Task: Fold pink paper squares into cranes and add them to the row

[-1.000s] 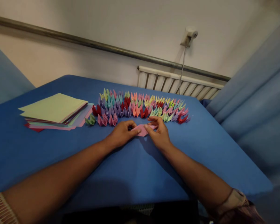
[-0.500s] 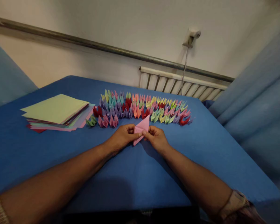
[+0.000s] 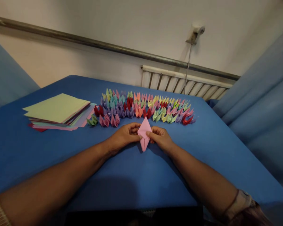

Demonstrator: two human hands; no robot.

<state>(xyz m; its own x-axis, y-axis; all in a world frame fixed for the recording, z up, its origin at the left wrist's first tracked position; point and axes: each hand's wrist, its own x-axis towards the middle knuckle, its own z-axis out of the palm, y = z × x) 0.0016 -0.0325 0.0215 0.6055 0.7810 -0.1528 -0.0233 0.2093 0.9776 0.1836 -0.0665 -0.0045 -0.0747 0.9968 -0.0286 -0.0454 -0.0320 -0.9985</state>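
Between my two hands is a pink origami paper [image 3: 145,126], folded into a narrow diamond with one point up and one point down. My left hand [image 3: 126,135] pinches its left edge, thumb in front and fingers behind. On the right edge, my right hand [image 3: 161,137] grips it the same way, its thumb lying across the front face. Just beyond the hands stand rows of small folded paper cranes [image 3: 139,111] in many colours. The fingers behind the pink paper are partly hidden.
A stack of coloured paper sheets [image 3: 58,108], pale yellow on top, lies on the left of the blue-covered table [image 3: 103,185]. Behind are a radiator [image 3: 165,77], a wall pipe [image 3: 96,47] and a socket with a cord [image 3: 193,34]. A blue curtain [image 3: 264,110] hangs at the right.
The pink paper has turned from a slanted shape to an upright diamond, its lower point now showing below my thumbs. Both hands still hold its sides, and the view has shifted slightly.
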